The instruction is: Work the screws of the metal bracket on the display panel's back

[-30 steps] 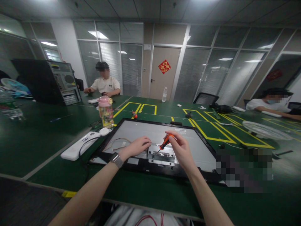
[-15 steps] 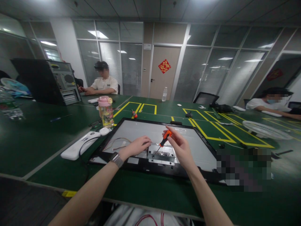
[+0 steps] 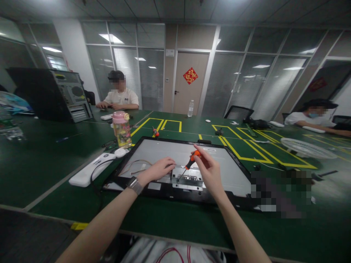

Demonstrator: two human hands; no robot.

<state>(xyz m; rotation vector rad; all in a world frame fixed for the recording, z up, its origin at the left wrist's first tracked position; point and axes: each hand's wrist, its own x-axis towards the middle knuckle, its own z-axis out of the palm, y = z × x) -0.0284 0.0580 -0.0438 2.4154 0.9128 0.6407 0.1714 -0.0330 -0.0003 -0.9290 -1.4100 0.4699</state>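
A flat display panel (image 3: 233, 175) with a black frame and a pale grey back lies on the green table. On its near middle part sits a silver metal bracket (image 3: 189, 185). My right hand (image 3: 210, 168) is closed around a screwdriver (image 3: 193, 159) with an orange and black handle. The screwdriver slants down to the left, its tip at the bracket's left part. My left hand (image 3: 160, 168) has its fingers bent over the bracket's upper left edge; the thumb is hidden. Thin cables (image 3: 134, 168) lie on the panel left of this hand.
A white power strip (image 3: 91, 170) with a black cord and a pink-lidded bottle (image 3: 122, 129) stand left of the panel. A black computer case (image 3: 35, 95) is farther left. Right of the panel lies a white ring-shaped part (image 3: 307, 149). Two people sit across the table.
The view has shifted slightly. The right hand and screwdriver keep nearly the same place, with the handle turned a little. The left hand stays at the bracket.
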